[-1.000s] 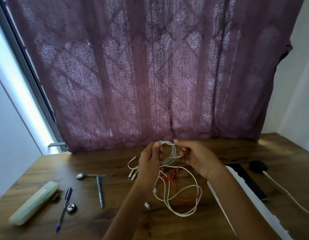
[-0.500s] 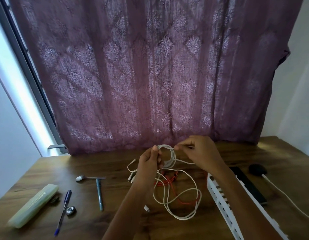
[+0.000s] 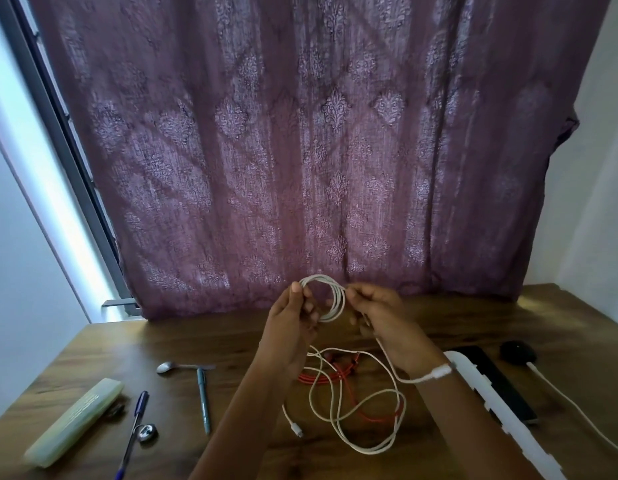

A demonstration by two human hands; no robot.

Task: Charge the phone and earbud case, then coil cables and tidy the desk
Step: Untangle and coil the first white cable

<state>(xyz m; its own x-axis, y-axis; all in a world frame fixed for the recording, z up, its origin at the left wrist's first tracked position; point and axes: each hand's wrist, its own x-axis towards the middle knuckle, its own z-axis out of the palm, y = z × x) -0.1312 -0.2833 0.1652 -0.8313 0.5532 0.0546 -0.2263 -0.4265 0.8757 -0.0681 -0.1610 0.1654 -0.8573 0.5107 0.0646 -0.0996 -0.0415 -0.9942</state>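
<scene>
White cable (image 3: 330, 299), wound into a small round coil, is held in the air above the back of a wooden desk (image 3: 214, 341), in front of a purple patterned curtain (image 3: 300, 150). The left hand (image 3: 290, 327) pinches the coil's left side between thumb and fingertips. The right hand (image 3: 380, 317) grips the coil's right side with curled fingers. A loose strand drops from the right hand and ends in a white plug (image 3: 439, 371) lying against the right wrist.

On the desk below the hands, a red cable (image 3: 330, 377) lies bunched, tangled with loose white loops (image 3: 366, 448) of cable. A small plug (image 3: 297, 429) on one end rests near the left forearm.

To the right, a long white slotted strip (image 3: 487, 400) lies beside a black phone (image 3: 505, 389) with a dark screen. Just behind the phone sits a small black rounded object (image 3: 517, 351), with a white cord (image 3: 577, 410) leading toward the right edge.

To the left lie a metal spoon (image 3: 169, 367), a grey-green pen (image 3: 203, 400) touching the spoon's handle, a blue pen (image 3: 134, 427), a small shiny metal piece (image 3: 146, 432) just beside it, and a pale green translucent case (image 3: 75, 420). Faint print runs along the case, too blurred to read.
</scene>
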